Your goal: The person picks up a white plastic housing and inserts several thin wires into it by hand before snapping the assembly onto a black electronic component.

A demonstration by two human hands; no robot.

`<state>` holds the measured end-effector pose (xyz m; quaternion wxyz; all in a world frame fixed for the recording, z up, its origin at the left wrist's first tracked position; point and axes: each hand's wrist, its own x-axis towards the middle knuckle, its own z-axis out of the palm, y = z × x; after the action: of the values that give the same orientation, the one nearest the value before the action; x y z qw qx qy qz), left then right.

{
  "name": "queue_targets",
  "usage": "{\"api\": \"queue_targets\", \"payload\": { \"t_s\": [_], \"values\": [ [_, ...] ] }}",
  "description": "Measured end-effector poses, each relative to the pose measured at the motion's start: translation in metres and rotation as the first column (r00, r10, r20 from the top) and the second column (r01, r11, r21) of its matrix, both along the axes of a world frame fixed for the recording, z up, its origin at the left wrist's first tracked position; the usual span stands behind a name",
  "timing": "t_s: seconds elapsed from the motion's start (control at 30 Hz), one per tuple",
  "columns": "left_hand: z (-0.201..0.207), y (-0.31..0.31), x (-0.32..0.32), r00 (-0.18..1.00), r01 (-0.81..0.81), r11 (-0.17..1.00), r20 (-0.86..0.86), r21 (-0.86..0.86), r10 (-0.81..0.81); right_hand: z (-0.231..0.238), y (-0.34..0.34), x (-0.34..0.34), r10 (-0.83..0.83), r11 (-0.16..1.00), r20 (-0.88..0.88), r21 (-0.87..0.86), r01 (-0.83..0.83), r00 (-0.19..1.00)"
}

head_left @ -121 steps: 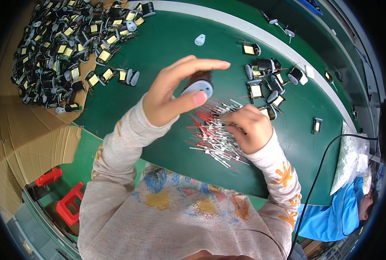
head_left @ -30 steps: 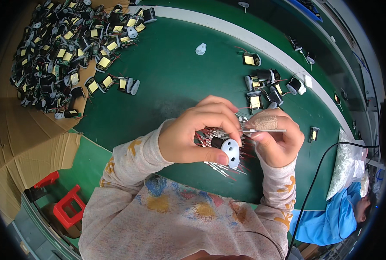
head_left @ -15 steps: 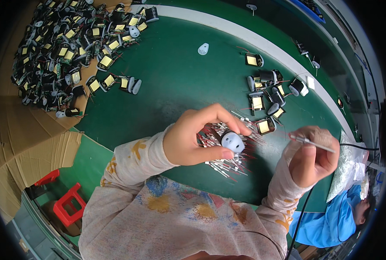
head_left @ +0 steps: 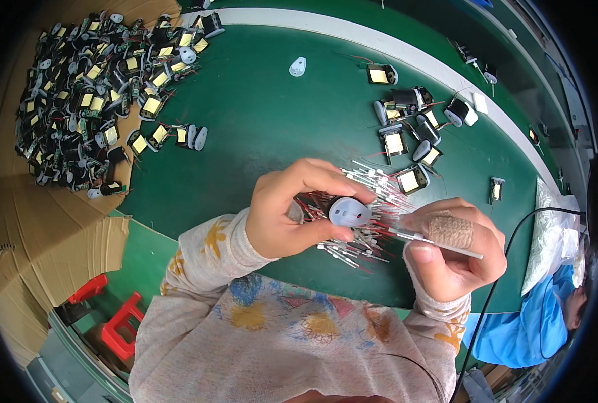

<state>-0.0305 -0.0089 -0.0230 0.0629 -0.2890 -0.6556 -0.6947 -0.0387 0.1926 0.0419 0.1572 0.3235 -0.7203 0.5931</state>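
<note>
Head view shows our left hand (head_left: 279,209) curled, thumb and fingers closed on either side of a grey-capped black unit (head_left: 349,211) above the table's middle, its cap turned up toward us. Our right hand (head_left: 470,248) pinches a slim white lead (head_left: 440,244) near that cap; we cannot tell whether they touch. Below lies a pile of red and white leads (head_left: 379,183) on the green table (head_left: 245,94). Beyond, we see similar units (head_left: 413,127) to the right and a large heap of units (head_left: 87,101) on cardboard (head_left: 57,215) at left.
</note>
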Motion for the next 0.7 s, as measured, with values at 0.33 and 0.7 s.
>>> {"api": "queue_targets", "payload": {
  "t_s": [0.33, 0.7],
  "values": [
    [-0.0037, -0.0036, -0.0008, 0.996, -0.013, 0.999, -0.087, -0.049, 0.009, 0.0015, 0.0008, -0.0004, 0.005, 1.0, -0.015, 0.012, -0.005, 1.0],
    [-0.0043, 0.0001, 0.0001, 0.988, -0.11, 0.994, -0.109, -0.01, 0.109, 0.0071, -0.0015, 0.0086, 0.027, 0.982, -0.201, 0.188, 0.011, 0.979]
  ]
}}
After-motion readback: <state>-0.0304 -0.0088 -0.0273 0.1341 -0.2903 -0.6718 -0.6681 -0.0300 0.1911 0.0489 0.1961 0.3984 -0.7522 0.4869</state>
